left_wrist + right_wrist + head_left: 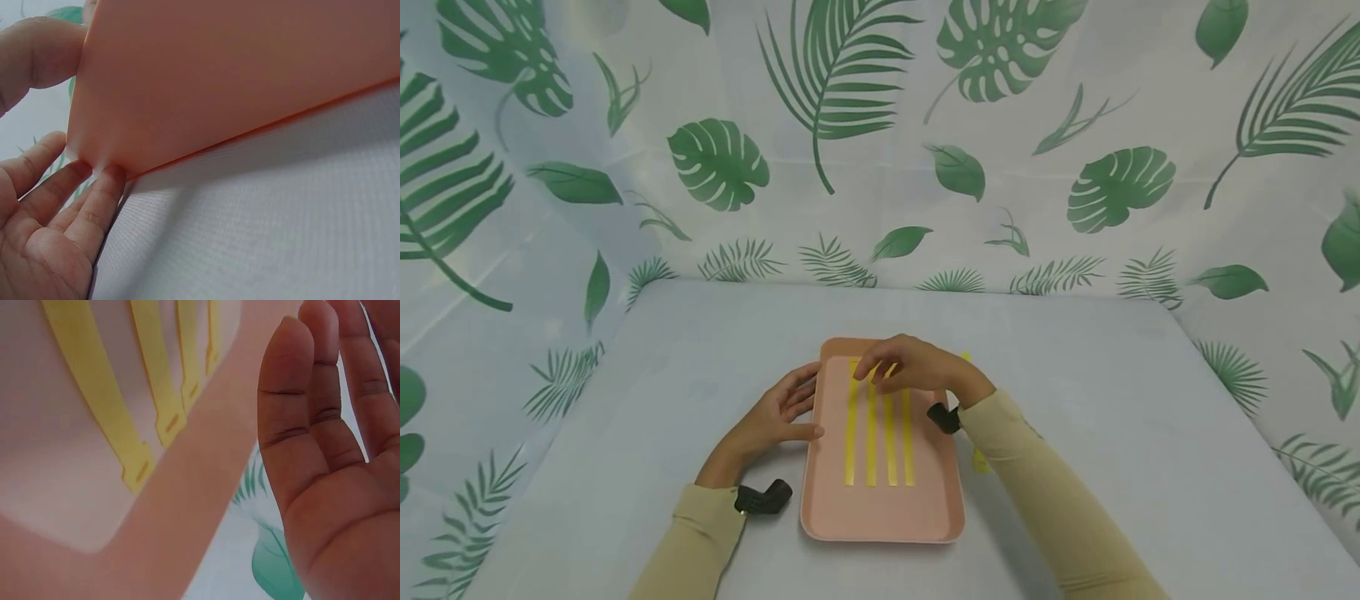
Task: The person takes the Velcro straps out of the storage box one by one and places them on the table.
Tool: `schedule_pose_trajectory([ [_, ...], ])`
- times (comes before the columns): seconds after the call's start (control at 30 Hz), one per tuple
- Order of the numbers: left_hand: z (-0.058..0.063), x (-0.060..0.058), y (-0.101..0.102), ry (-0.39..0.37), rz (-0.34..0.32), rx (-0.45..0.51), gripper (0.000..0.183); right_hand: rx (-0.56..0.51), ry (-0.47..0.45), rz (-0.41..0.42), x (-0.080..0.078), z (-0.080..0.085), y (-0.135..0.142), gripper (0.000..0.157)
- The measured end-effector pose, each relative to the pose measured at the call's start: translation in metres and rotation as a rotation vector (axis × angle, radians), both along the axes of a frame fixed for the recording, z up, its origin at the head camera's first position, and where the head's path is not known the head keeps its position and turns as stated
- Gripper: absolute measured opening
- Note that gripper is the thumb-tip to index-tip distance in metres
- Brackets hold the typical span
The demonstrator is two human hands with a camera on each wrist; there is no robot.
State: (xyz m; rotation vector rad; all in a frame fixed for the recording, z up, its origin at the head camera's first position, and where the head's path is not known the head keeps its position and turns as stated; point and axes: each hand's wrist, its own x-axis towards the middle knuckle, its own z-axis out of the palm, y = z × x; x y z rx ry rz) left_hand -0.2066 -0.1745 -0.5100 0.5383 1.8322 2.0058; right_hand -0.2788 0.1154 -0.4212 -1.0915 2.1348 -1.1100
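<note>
A pink rectangular tray lies lengthwise before me, with several flat yellow strips side by side on its floor. In the right wrist view, the near ends of the strips widen into small slotted tabs. My left hand is at the tray's left side; its nearly straight fingers touch the outer wall and the thumb reaches the rim. Above the tray's far end hovers my right hand, fingers loosely bent over the tops of the strips, nothing visible in its grasp.
Just right of the tray, another yellow piece lies partly hidden beneath my right forearm. The white table extends around the tray. Behind it and at the sides hangs a leaf-patterned cloth. A black wrist strap sits by the left cuff.
</note>
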Motion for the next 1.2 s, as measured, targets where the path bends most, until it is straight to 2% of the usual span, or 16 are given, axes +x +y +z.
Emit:
schedule_pose_trajectory([
  [0.27, -0.002, -0.001, -0.001, -0.003, -0.013, 0.033, 0.109, 0.108, 0.077, 0.05, -0.007, -0.01, -0.014, 0.026],
  [0.43, -0.002, -0.002, 0.0, -0.011, -0.018, 0.041, 0.11, 0.129, 0.057, 0.049, -0.009, -0.015, -0.02, 0.023],
  [0.67, -0.001, -0.002, -0.001, -0.016, -0.009, 0.027, 0.109, 0.17, 0.123, 0.088, -0.012, -0.021, -0.028, 0.026],
  [0.8, -0.001, -0.003, -0.001, -0.016, -0.006, 0.025, 0.109, 0.163, 0.1, 0.096, -0.013, -0.025, -0.035, 0.022],
  [1.03, -0.002, -0.003, -0.002, -0.018, -0.008, 0.03, 0.109, 0.217, 0.155, 0.099, -0.014, -0.029, -0.045, 0.033],
  [1.2, -0.002, -0.003, -0.002, -0.018, -0.007, 0.029, 0.109, 0.234, 0.145, 0.084, -0.012, -0.028, -0.05, 0.034],
])
